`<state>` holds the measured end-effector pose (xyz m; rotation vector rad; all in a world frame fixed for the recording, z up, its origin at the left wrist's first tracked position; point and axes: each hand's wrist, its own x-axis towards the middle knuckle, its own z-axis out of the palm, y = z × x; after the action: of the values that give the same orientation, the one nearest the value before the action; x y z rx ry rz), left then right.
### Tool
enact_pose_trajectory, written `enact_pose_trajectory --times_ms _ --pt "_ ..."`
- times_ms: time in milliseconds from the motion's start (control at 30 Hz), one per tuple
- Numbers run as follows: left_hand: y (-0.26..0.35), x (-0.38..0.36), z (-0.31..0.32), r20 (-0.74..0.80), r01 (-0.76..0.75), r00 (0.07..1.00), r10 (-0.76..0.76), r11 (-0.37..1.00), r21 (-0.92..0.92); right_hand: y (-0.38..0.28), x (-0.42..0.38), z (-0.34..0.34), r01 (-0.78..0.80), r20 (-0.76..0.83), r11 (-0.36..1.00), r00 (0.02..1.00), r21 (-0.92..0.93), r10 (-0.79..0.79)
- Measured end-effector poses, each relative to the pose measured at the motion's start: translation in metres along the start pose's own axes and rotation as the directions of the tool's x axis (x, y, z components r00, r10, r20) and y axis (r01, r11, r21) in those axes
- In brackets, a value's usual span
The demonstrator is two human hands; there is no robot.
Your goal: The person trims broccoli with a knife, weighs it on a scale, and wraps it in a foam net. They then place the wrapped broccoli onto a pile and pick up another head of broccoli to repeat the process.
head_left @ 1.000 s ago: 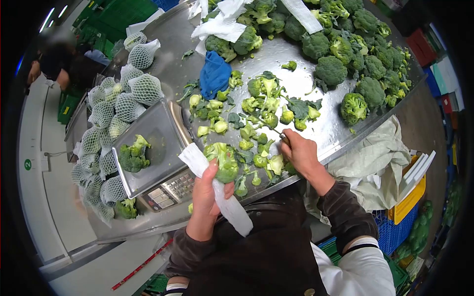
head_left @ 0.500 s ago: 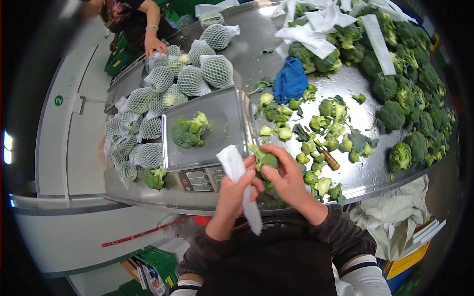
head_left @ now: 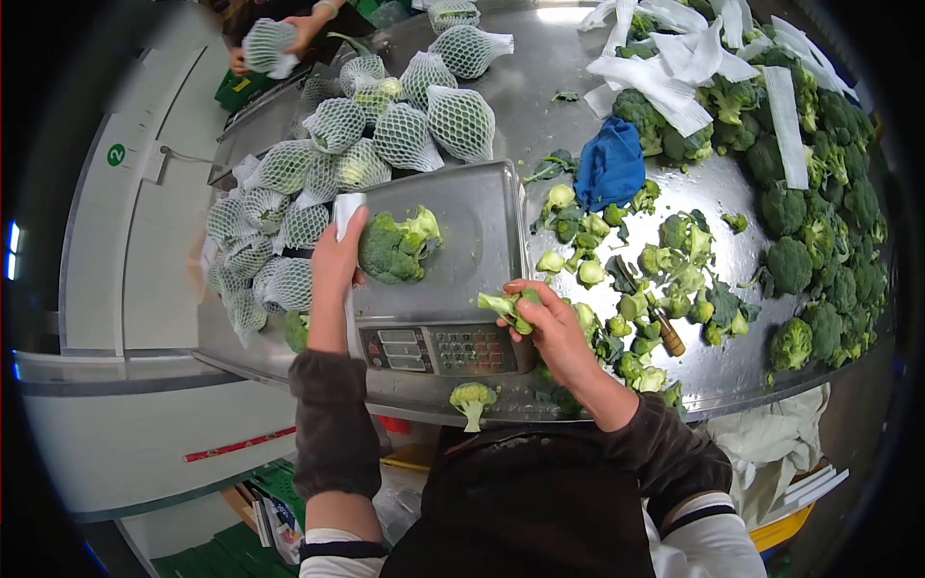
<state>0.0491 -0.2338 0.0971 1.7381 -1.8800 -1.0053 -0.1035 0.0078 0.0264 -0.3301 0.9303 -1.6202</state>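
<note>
A broccoli head [head_left: 390, 249] lies on the steel pan of the scale [head_left: 472, 231], its stem toward the right. My left hand [head_left: 337, 255] is at the pan's left edge, just beside that head, with a folded white foam net sleeve [head_left: 349, 207] in its grip. Over the pan's lower right corner, my right hand [head_left: 554, 323] grips a small broccoli floret [head_left: 501, 306] with its pale stem pointing left. Another small floret [head_left: 472, 400] rests on the table edge below the scale's keypad [head_left: 470, 351].
Netted broccoli heads [head_left: 405, 135] crowd the table left of and behind the scale. Cut stems and leaves [head_left: 674, 260], a wooden-handled knife [head_left: 670, 332] and a blue cloth [head_left: 611, 166] lie to the right. Beyond is a broccoli pile [head_left: 790, 265]. A co-worker's hand [head_left: 306, 31] holds a netted head.
My hands have moved apart: the left went left with the sleeve to the broccoli on the scale, while the right keeps the floret. The co-worker has lifted a netted head.
</note>
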Motion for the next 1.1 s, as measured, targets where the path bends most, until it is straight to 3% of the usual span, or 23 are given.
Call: enact_pose_trajectory --times_ms 33,133,233,300,333,433,500,600,667,700,733,800,833,867,933,1000,1100 --pt "-0.002 0.010 0.003 0.106 0.082 0.990 -0.089 0.994 0.066 0.000 0.000 -0.002 0.001 -0.017 1.000 1.000 -0.003 -0.001" --pt "-0.007 0.002 0.005 0.179 0.136 0.971 -0.160 0.981 0.139 -0.002 -0.005 -0.016 -0.037 -0.053 0.995 0.998 -0.090 0.033" --pt "-0.036 -0.024 -0.010 0.257 0.221 0.945 -0.204 0.975 -0.039 0.001 -0.012 -0.032 -0.042 -0.061 0.994 0.997 -0.097 0.036" --pt "-0.051 -0.043 -0.017 0.374 0.246 0.915 -0.150 0.943 -0.223 0.002 -0.014 -0.038 -0.039 -0.058 0.996 0.998 -0.079 0.034" --pt "-0.062 -0.049 -0.017 0.380 0.246 0.912 -0.153 0.947 -0.208 0.003 -0.016 -0.040 -0.044 -0.050 0.996 0.998 -0.084 0.040" --pt "-0.070 -0.072 -0.008 0.324 0.199 0.946 -0.004 0.796 -0.572 0.004 -0.017 -0.041 -0.056 -0.055 0.996 0.997 -0.074 0.052" --pt "-0.067 -0.078 0.002 0.273 0.142 0.961 0.034 0.788 -0.599 0.002 -0.017 -0.039 -0.058 -0.060 0.995 0.997 -0.084 0.053" --pt "-0.064 -0.077 0.008 0.222 0.068 0.971 0.086 0.794 -0.604 -0.015 -0.015 -0.024 0.064 -0.018 0.989 0.998 -0.136 -0.067" --pt "-0.056 -0.074 0.019 0.125 -0.186 0.946 0.298 0.818 -0.544 -0.024 -0.009 -0.013 0.314 0.035 0.854 0.943 -0.414 -0.330" --pt "-0.052 -0.071 0.024 0.113 -0.255 0.921 0.373 0.794 -0.552 -0.028 -0.006 -0.009 0.359 0.069 0.813 0.926 -0.459 -0.370" --pt "-0.049 -0.068 0.028 0.110 -0.258 0.919 0.378 0.790 -0.556 -0.033 -0.002 -0.004 0.363 0.071 0.808 0.924 -0.463 -0.375" --pt "-0.048 -0.062 0.036 0.127 -0.263 0.920 0.372 0.822 -0.505 -0.039 0.006 0.004 0.501 0.226 0.525 0.836 -0.688 -0.501" --pt "-0.049 -0.059 0.039 0.153 -0.264 0.919 0.364 0.855 -0.446 -0.037 0.010 0.009 0.527 0.251 0.502 0.819 -0.686 -0.516" --pt "-0.047 -0.059 0.041 0.158 -0.263 0.918 0.365 0.855 -0.447 -0.033 0.016 0.014 0.524 0.247 0.502 0.820 -0.688 -0.517" --pt "-0.033 -0.064 0.043 0.313 -0.044 0.928 0.200 0.896 -0.442 -0.026 0.030 0.023 0.591 0.329 0.360 0.751 -0.721 -0.573" --pt "-0.026 -0.065 0.042 0.333 -0.003 0.929 0.161 0.904 -0.428 -0.020 0.042 0.028 0.586 0.332 0.386 0.766 -0.712 -0.550" --pt "-0.023 -0.060 0.039 0.391 0.061 0.912 0.128 0.897 -0.437 -0.009 0.057 0.034 0.607 0.383 0.322 0.746 -0.726 -0.544"
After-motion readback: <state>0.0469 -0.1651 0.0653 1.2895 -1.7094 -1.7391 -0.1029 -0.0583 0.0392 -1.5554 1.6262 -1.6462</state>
